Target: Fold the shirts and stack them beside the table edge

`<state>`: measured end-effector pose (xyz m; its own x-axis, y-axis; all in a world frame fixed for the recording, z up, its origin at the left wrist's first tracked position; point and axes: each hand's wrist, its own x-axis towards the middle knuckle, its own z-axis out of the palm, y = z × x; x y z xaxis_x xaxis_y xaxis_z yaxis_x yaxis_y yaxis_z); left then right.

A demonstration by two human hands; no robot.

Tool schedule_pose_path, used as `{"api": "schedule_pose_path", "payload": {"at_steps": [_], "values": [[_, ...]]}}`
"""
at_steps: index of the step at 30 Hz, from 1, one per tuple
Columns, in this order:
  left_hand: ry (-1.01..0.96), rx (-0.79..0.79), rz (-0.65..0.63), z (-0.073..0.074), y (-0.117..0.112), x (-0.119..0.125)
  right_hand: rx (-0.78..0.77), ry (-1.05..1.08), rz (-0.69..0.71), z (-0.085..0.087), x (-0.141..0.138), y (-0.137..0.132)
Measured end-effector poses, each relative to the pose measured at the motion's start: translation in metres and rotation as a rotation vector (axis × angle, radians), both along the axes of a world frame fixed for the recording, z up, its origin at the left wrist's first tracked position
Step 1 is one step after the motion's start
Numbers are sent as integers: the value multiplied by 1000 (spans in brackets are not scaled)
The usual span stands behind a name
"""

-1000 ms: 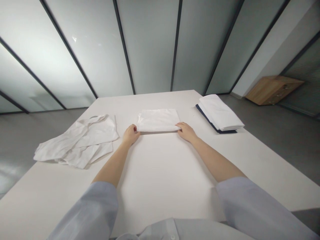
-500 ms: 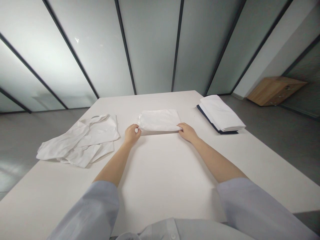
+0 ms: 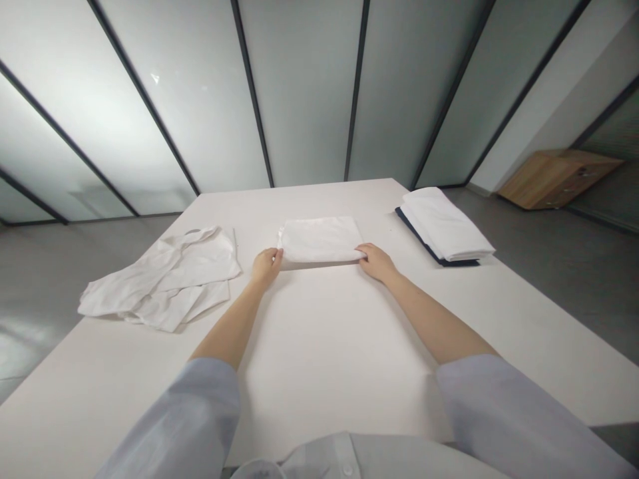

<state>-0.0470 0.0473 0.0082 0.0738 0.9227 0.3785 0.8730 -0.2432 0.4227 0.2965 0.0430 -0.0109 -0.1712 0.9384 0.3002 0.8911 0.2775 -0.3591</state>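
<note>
A folded white cloth (image 3: 321, 238) lies on the white table (image 3: 319, 346) ahead of me. My left hand (image 3: 265, 265) pinches the cloth's near left corner, thumb on top and fingers curled. Over at the near right corner, my right hand (image 3: 377, 261) is closed on the cloth's edge. Both arms stretch forward in pale blue sleeves.
A loose pile of unfolded white garments (image 3: 164, 279) lies at the left of the table. A neat stack of folded white cloths on a dark one (image 3: 444, 227) sits at the right. A wooden cabinet (image 3: 554, 176) stands on the floor beyond, with glass panels behind.
Both hands stay at the folded cloth's near corners; the left hand's grip has shifted slightly at its corner. The view has drifted a little.
</note>
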Motion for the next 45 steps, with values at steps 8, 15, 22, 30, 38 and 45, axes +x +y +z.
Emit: {"api": "schedule_pose_path", "payload": {"at_steps": [8, 15, 22, 30, 38, 45], "values": [[-38, 156, 8, 2, -2, -11, 68, 37, 38, -6, 2, 4], [338, 20, -274, -1, -11, 9, 138, 169, 106, -6, 5, 6], [102, -87, -124, 1, -4, -1, 113, 333, 110, -8, 13, 6], [-370, -195, -198, -11, 8, -19, 5, 330, 177, -17, 21, 13], [-447, -282, -205, -3, 3, -15, -94, 392, 100, -9, 16, 5], [-511, -399, -221, -6, 1, -16, -139, 478, 33, -6, 15, 4]]}}
